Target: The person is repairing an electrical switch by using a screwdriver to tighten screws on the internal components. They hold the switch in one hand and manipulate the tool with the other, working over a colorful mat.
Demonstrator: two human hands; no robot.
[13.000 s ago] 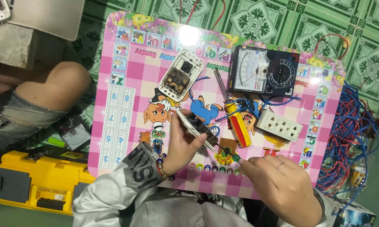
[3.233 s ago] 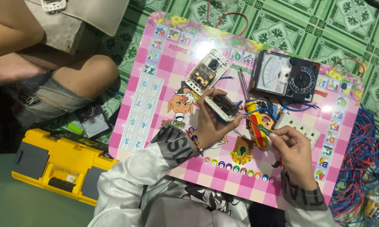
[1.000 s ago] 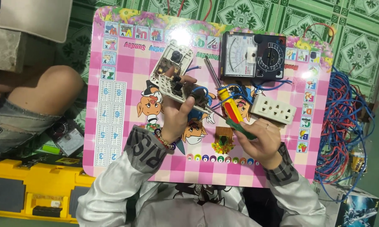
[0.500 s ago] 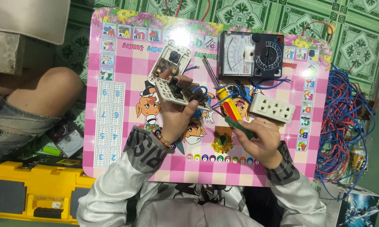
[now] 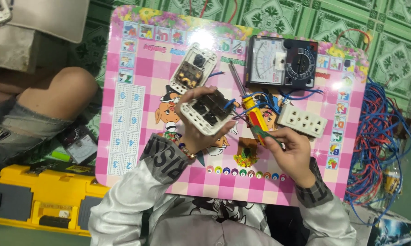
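On the pink checked board [image 5: 137,77], near its middle, the left hand [image 5: 196,132] is gripping a white switch module [image 5: 207,111], fingers wrapped round its edges so the open back with dark terminal blocks is facing up. Blue wires [image 5: 260,98] are running from that module toward the analog multimeter [image 5: 282,63], which is lying at the board's upper right. Just right of the module, the right hand [image 5: 291,150] is closing around the green end of a red-and-yellow screwdriver [image 5: 254,119], its tip pointing toward the module's wired side.

Judging by this, the wiring looks partway through: at least a couple of blue leads are already seated in the module, while a second white switch unit [image 5: 192,68] is lying face-open above it and a white multi-socket strip [image 5: 302,120] is sitting to the right, neither being handled. Whether those two are wired is hard to tell.

Exactly where the screwdriver tip is touching is lost among the wires. A tangle of blue and red cable [image 5: 378,155] beyond the board's right edge is cut off, and a yellow toolbox [image 5: 41,205] left of the board is partly hidden.
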